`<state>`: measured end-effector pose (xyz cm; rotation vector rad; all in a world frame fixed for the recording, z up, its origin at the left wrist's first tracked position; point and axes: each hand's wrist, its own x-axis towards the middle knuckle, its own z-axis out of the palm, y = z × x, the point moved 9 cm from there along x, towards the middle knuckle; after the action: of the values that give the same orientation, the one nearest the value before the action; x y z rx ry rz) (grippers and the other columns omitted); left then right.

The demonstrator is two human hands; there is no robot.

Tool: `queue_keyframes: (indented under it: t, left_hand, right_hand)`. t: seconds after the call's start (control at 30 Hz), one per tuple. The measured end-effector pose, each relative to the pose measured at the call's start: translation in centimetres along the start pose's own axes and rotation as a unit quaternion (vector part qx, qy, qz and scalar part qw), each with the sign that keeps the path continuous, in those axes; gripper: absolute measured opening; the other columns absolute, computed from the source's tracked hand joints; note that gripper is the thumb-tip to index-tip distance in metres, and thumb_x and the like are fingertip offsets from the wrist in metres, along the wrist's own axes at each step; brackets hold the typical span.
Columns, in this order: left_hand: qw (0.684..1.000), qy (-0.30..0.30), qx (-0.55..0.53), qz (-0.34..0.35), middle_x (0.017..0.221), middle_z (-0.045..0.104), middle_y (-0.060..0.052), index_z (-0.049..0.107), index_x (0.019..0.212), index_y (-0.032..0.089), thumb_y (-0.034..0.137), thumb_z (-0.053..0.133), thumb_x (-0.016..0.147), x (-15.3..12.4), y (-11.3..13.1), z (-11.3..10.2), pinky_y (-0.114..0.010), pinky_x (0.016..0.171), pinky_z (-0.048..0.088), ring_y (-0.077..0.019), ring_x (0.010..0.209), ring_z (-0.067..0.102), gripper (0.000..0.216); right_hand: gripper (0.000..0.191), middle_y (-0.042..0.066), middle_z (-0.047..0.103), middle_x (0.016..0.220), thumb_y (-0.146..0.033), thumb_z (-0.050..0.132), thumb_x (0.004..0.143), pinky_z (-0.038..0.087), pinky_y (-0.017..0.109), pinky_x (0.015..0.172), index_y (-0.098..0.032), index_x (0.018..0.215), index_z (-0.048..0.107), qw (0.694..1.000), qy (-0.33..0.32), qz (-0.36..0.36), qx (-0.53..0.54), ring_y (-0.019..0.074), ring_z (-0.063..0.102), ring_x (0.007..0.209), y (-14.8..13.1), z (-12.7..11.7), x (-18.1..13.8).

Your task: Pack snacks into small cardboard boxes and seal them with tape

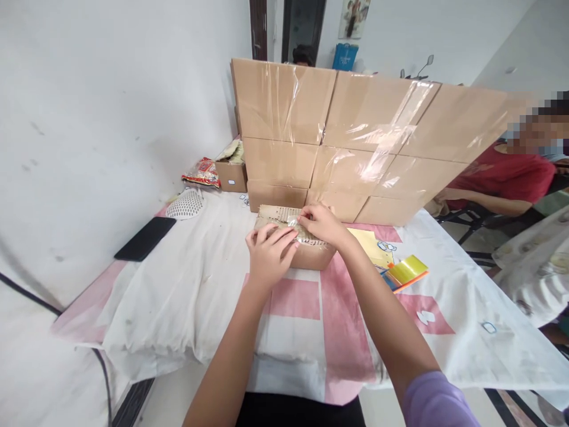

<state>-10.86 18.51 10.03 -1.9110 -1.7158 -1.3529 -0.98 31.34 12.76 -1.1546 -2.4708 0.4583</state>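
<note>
A small brown cardboard box [311, 256] with clear tape across its top lies on the cloth-covered table [338, 320]. My left hand [269, 256] rests flat on the box's near left corner, fingers stretched out over the tape. My right hand [320, 224] sits on the box top, its fingertips pinched at the shiny tape near the far edge. What the fingertips pinch is too small to name with certainty.
A wall of taped cardboard boxes [355, 136] stands behind. A black phone [145, 238] and white mesh item [185, 205] lie at left, with an open box [231, 169] and red packet [202, 172]. Yellow and orange sheets [406, 271] lie right. A person in red [507, 178] sits at far right.
</note>
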Motion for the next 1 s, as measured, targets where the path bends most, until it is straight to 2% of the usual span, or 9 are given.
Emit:
queue_keyframes:
  t: [0.3,0.5,0.63,0.77,0.83,0.9,0.93,1.0]
  left_hand:
    - [1.000,0.026,0.006,0.002,0.119,0.078,-0.002,0.077,0.113,0.032,0.034,0.063,0.097,-0.8,-0.3,0.4,-0.052,0.106,0.024,-0.0299,0.114,0.061,0.021]
    - [1.000,0.027,0.006,0.004,0.119,0.078,-0.002,0.077,0.113,0.031,0.033,0.064,0.097,-1.2,-0.2,0.6,-0.052,0.107,0.023,-0.0296,0.117,0.061,0.021]
    - [1.000,0.028,0.014,0.002,0.119,0.078,-0.004,0.077,0.115,0.030,0.034,0.062,0.098,-1.1,0.0,0.5,-0.052,0.106,0.024,-0.0301,0.116,0.061,0.022]
    - [1.000,0.027,0.016,0.007,0.120,0.077,-0.004,0.076,0.117,0.030,0.034,0.061,0.098,-0.9,0.0,0.5,-0.052,0.106,0.025,-0.0302,0.116,0.061,0.024]
    - [1.000,0.026,0.010,0.004,0.121,0.077,-0.005,0.076,0.117,0.030,0.033,0.060,0.098,-1.0,-0.2,0.7,-0.053,0.107,0.025,-0.0302,0.116,0.060,0.025]
    - [0.999,0.034,0.005,0.004,0.120,0.077,-0.005,0.076,0.117,0.030,0.031,0.060,0.098,-1.4,-0.4,0.9,-0.053,0.110,0.023,-0.0300,0.117,0.060,0.025]
    - [0.999,0.041,0.006,0.005,0.120,0.077,-0.005,0.075,0.116,0.031,0.030,0.060,0.097,-1.6,-0.4,0.9,-0.054,0.111,0.023,-0.0299,0.118,0.060,0.025]
    - [0.998,0.063,0.014,0.011,0.124,0.075,-0.005,0.076,0.113,0.031,0.028,0.061,0.095,-2.2,-0.6,1.0,-0.055,0.113,0.023,-0.0306,0.121,0.058,0.023]
  right_hand:
    - [0.016,0.007,0.065,0.091,-0.021,0.052,0.093,0.036,0.036,0.083,-0.020,0.080,0.060,0.999,0.036,-0.003,-0.013,0.0225,0.054,0.090,0.1,-0.2,0.2]
    - [0.023,0.006,0.068,0.093,-0.034,0.055,0.094,0.035,0.039,0.090,-0.020,0.080,0.066,1.000,0.022,-0.005,0.006,0.0239,0.056,0.095,0.3,0.0,0.0]
    - [0.009,0.005,0.068,0.096,-0.031,0.065,0.086,0.035,0.042,0.092,-0.022,0.085,0.063,1.000,0.024,0.008,-0.015,0.0254,0.056,0.098,0.6,0.4,-0.1]
    - [0.011,0.008,0.069,0.100,-0.029,0.067,0.084,0.035,0.044,0.093,-0.022,0.091,0.061,0.998,0.020,0.054,-0.039,0.0279,0.057,0.102,0.5,0.8,0.7]
    - [0.018,0.012,0.068,0.108,-0.032,0.069,0.083,0.035,0.049,0.097,-0.022,0.096,0.062,0.993,0.038,0.090,-0.066,0.0325,0.055,0.109,1.0,0.1,0.8]
    - [0.036,0.017,0.064,0.122,-0.041,0.075,0.079,0.032,0.055,0.103,-0.021,0.107,0.064,0.986,0.076,0.131,-0.071,0.0395,0.051,0.121,2.4,-1.4,-0.1]
    - [0.049,0.019,0.061,0.129,-0.046,0.077,0.076,0.031,0.058,0.106,-0.021,0.116,0.063,0.984,0.091,0.146,-0.041,0.0419,0.047,0.127,3.5,-2.1,-0.9]
    - [0.073,0.018,0.053,0.145,-0.057,0.076,0.076,0.030,0.058,0.112,-0.024,0.138,0.054,0.982,0.080,0.143,0.098,0.0411,0.042,0.138,5.8,-2.1,-2.8]
